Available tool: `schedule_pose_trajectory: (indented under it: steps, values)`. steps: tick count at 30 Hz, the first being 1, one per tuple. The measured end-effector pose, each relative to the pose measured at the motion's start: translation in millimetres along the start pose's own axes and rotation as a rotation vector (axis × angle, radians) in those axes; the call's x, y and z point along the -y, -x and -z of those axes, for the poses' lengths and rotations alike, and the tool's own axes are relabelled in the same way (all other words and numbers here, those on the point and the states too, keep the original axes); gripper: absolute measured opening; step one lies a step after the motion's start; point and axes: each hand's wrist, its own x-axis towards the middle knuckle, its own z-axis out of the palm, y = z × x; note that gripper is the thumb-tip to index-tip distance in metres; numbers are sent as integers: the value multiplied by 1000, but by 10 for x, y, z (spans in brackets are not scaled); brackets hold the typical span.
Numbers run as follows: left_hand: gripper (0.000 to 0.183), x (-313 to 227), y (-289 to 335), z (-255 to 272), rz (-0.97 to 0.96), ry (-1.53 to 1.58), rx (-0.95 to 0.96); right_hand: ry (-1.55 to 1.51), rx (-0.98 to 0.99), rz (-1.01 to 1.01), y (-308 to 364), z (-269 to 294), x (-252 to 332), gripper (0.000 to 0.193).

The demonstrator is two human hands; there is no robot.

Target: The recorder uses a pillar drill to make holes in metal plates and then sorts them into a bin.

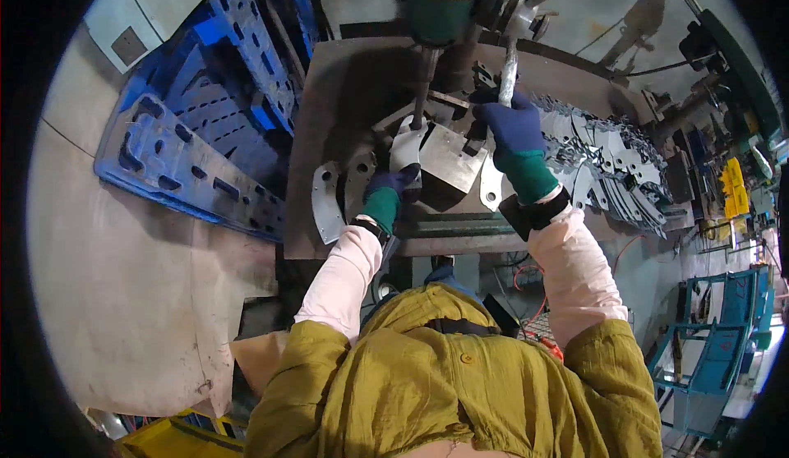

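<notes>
Right fingers [491,116] curled, higher than left fingers [406,176], forearms [339,271] stretched forward.

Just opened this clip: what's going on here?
A person is at a green drill press. The gloved left hand holds the near end of a flat silver metal plate under the vertical steel spindle; the gloved right hand grips the silver-wrapped lever. Flat grey metal parts lie heaped on the right of the brown table. Whether the spindle touches the plate is unclear.

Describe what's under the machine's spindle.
Under the spindle, a pale metal plate shows, with the left hand at its near edge. What lies beneath the plate is covered.
</notes>
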Motion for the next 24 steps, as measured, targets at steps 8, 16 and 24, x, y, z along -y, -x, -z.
schedule_pose_trajectory:
  steps: [8,16,24]
  values:
    - [62,-664,656,99,-41,-463,12,98,-93,2,-97,147,-220,25]
    - [42,-288,393,199,-354,-655,41,251,-139,89,-228,119,-379,28]
    - [59,-516,569,153,-98,-530,-44,488,-287,246,-310,154,-460,27]
